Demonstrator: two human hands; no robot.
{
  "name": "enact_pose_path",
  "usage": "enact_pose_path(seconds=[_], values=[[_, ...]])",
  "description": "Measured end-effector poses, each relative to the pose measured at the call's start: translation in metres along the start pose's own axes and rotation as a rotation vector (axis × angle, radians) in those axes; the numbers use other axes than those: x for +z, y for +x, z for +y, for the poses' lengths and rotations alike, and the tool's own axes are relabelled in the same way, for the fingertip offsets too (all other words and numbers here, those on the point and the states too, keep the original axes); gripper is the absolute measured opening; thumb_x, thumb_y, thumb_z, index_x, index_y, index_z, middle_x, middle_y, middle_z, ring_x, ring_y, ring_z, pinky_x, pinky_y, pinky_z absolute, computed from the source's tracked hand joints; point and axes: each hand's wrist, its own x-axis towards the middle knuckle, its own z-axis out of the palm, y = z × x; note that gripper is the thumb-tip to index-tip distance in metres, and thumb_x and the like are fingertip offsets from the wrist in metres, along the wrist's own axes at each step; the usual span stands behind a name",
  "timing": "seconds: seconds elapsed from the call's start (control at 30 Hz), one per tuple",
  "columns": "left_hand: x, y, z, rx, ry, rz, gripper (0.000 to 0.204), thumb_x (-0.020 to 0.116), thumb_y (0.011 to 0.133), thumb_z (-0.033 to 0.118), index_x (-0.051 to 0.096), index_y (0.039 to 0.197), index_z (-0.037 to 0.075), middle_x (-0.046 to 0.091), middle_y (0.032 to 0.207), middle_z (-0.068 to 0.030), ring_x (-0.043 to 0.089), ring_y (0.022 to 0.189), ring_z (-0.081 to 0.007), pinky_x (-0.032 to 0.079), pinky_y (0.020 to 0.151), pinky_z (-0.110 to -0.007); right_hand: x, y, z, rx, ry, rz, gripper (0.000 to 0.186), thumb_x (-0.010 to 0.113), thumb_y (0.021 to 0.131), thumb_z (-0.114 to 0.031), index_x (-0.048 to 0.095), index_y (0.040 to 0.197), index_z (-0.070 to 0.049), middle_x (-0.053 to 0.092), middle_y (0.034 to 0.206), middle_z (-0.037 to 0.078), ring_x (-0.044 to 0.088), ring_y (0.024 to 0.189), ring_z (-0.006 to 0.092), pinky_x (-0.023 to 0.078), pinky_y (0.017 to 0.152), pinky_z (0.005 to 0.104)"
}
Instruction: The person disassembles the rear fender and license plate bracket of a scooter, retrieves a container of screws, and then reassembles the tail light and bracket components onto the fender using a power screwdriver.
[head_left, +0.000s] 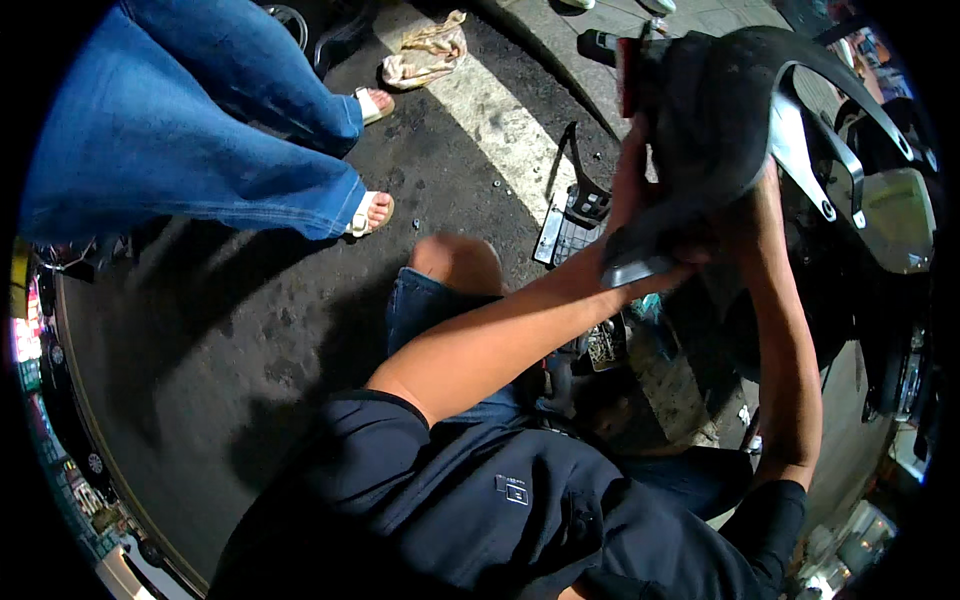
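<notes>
A large curved black plastic piece [715, 120], like a scooter's rear fender, is held up at the upper right, with a red reflector-like part at its left end. My left hand [630, 180] grips its left side, fingers running up along the edge. From below, my right arm reaches to the same piece; my right hand [763, 190] is against its underside, most of its fingers hidden in shadow. Just right of it, a silver forked bracket [795, 150], like a grab rail, overlaps the dark vehicle parts.
On the asphalt near my knee lies a black plastic frame [580, 205] with a white-edged grid. A tray of small parts [606, 345] is below my arms. A crumpled cloth [427, 52] lies by the curb. A person in wide jeans [230, 150] and white sandals stands at left.
</notes>
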Motion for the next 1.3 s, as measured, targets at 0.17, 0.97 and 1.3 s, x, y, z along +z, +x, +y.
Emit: enact_pose_path(seconds=[0.17,0.97,1.3], values=[[-0.014,-0.006,0.009,-0.023,-0.035,-0.195,0.073,0.049,0.073,0.076,0.059,0.114,0.017,0.064,0.107,-0.0007,0.061,0.088,-0.0135,0.051,0.065,-0.028,0.016,-0.006,-0.002,-0.201,-0.258,0.057,0.026,0.065,0.072,-0.012,0.064,0.095,-0.002,0.066,0.086,0.016,0.063,0.079,0.0325,0.049,0.072,0.0358],[-0.074,0.018,0.033,0.057,0.187,0.116,0.02,0.049,0.089,0.027,0.056,0.083,0.01,0.048,0.067,-0.0045,0.044,0.057,-0.0172,0.036,0.054,-0.031,0.027,0.018,0.058,-0.027,0.016,-0.069,0.038,0.053,0.081,-0.015,0.056,0.118,-0.006,0.06,0.11,0.026,0.057,0.105,0.0408,0.045,0.091,0.0423],[-0.077,0.029,0.012,0.152,0.231,0.284,0.019,0.049,0.089,0.028,0.056,0.088,0.011,0.055,0.078,-0.0054,0.049,0.065,-0.0178,0.043,0.063,-0.036,0.029,-0.011,0.104,-0.051,0.072,0.344,0.014,0.067,0.075,-0.028,0.071,0.077,-0.014,0.067,0.073,0.011,0.067,0.071,0.0268,0.053,0.058,0.0384]])
